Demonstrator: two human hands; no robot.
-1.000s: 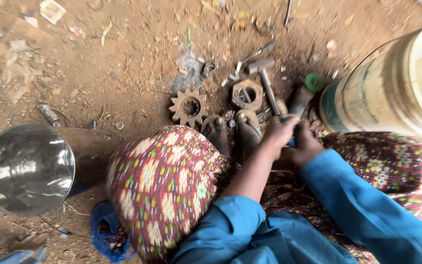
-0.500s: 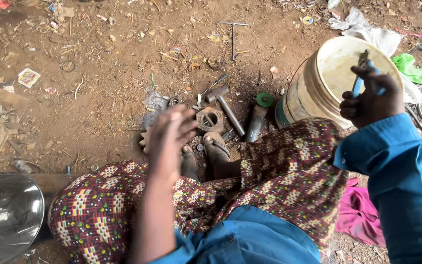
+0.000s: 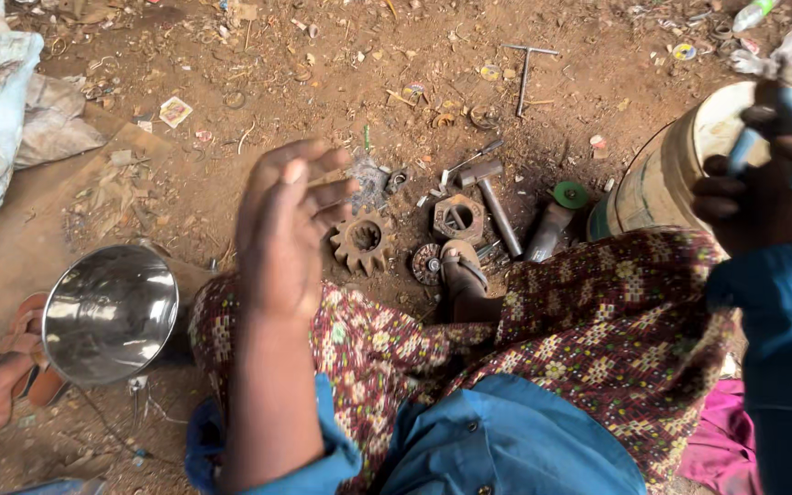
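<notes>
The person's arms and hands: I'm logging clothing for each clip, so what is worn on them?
Both arms wear blue sleeves. The left sleeve is pushed up near the elbow, leaving the forearm bare; the right sleeve reaches the wrist. The left hand and right hand are bare, with no gloves.

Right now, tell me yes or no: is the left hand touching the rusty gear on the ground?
No. The left hand is raised open in the air above the knee, while the rusty gear lies apart on the dirt.

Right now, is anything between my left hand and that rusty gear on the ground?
Nothing visible. The left hand hangs open above the dirt, just left of the rusty gear, fingertips close to its teeth, with only bare ground between.
</notes>
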